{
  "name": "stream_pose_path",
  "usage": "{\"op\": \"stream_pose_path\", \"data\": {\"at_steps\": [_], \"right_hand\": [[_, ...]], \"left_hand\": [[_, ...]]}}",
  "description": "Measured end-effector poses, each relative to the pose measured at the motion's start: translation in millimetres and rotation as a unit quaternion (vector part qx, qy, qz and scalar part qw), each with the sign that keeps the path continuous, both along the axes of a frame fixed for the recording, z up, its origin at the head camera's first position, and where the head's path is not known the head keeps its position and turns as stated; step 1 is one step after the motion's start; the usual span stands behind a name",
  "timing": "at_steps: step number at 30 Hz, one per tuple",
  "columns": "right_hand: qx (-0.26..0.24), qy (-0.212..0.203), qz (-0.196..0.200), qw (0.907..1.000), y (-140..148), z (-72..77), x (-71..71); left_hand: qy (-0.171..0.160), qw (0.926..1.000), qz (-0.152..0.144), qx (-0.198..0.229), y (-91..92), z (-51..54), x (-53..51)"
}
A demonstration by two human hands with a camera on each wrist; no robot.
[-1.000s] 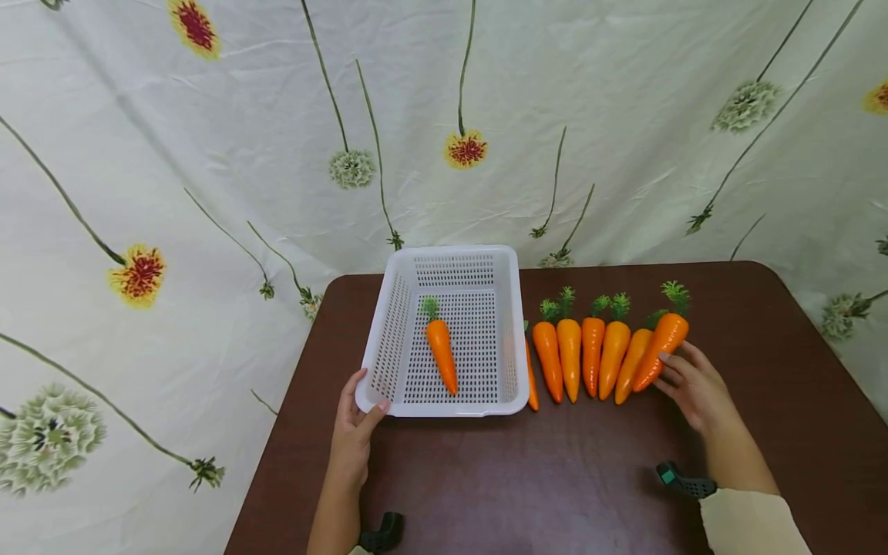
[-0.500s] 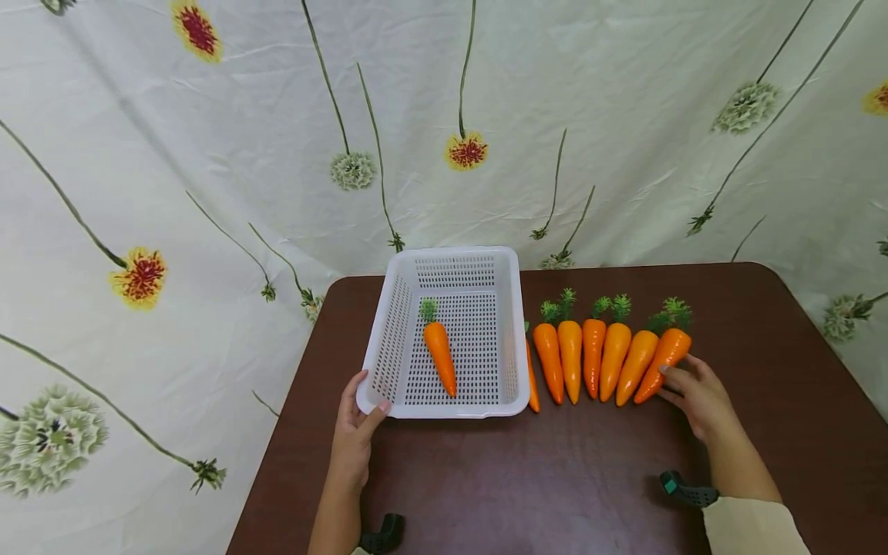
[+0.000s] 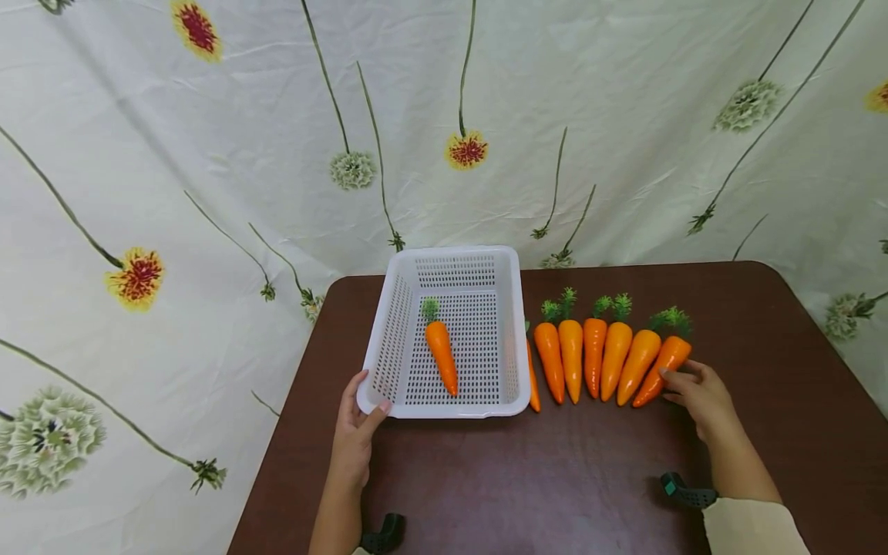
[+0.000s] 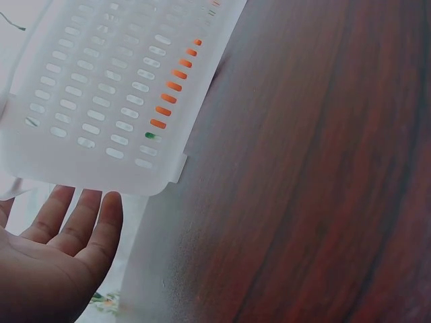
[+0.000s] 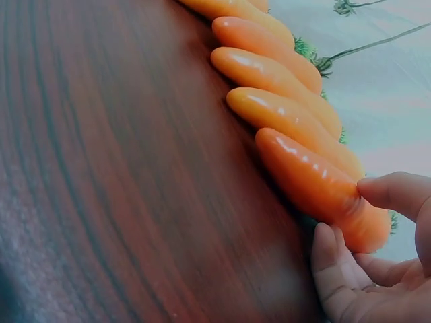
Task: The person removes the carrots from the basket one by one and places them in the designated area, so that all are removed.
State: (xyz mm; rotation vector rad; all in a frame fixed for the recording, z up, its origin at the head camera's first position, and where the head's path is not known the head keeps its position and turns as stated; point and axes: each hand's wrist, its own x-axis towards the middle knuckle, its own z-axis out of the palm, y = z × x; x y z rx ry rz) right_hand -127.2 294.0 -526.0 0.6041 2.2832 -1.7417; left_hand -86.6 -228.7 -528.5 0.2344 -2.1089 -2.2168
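In the head view, my left hand (image 3: 351, 443) grips the near left corner of a white perforated basket (image 3: 515, 331), thumb on the rim. A single orange carrot (image 3: 441, 358) with a green tuft lies inside it. The left wrist view shows the curled fingers (image 4: 102, 232) at the basket's outer corner. On the right, my right hand (image 3: 704, 397) pinches the rightmost carrot (image 3: 666, 370) of a row. That carrot (image 5: 313, 171) lies on the table beside its neighbour, tip towards me, thumb on its top and other fingers along its side.
Several more carrots (image 3: 593, 358) lie side by side right of the basket, tufts pointing away. The leftmost carrot (image 3: 534, 385) is partly hidden by the basket wall. The dark brown table (image 3: 520, 486) ends at a flowered cloth (image 3: 416, 92) behind.
My right hand has lowered the carrot onto the table at the right end of the row, and it now lies beside the others. My left hand and the basket stay nearly still.
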Motion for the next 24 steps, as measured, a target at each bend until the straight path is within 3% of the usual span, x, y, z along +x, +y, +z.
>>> {"op": "stream_pose_path", "data": {"at_steps": [13,24], "right_hand": [[-0.009,-0.009,-0.023,0.9997,1.3,-0.4,-0.1],[-0.051,-0.013,-0.076,0.9957,0.7,2.9,-0.1]], "left_hand": [[0.008,1.0,-0.001,0.0,0.0,-0.2,0.7],[0.013,0.9999,-0.002,-0.002,-0.1,-0.8,-0.3]]}}
